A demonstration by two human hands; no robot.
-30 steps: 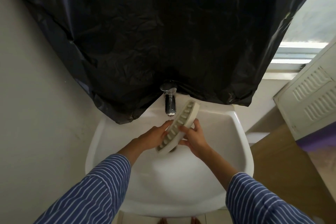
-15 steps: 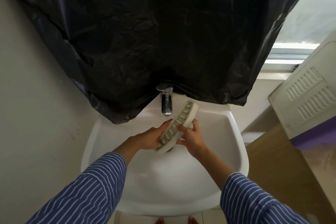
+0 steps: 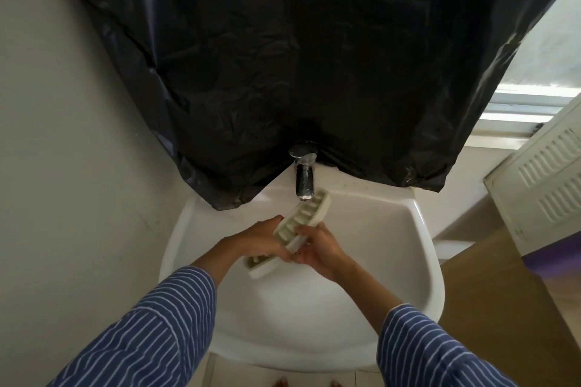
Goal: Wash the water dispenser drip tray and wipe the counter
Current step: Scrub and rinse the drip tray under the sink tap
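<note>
Over the white basin, directly below the chrome faucet: the drip tray has come apart into 2 pieces. The slotted grille is tilted up, its far end just under the faucet spout. The tray base hangs lower, toward the person from the faucet and off to the left.

Left hand: fingers curled behind the grille and over the base; which piece carries the weight I cannot tell. Right hand: thumb and fingers pinching the grille's near end where it meets the base.

Risks, as I judge them:
- Wet plastic is slick; the base looks loosely supported and could drop into the basin and chip or clatter.
- The grille's raised end sits close to the spout; a knock there could jar the grip.
- Water striking the slanted grille could spray past the rim onto the striped sleeves.
- No running water is visible, so whether rinsing is under way I cannot tell.

Count: 2 hands, 2 tray pieces, 1 faucet, 1 basin, 1 black plastic sheet hung behind the faucet, 1 louvred panel right of the faucet.
</note>
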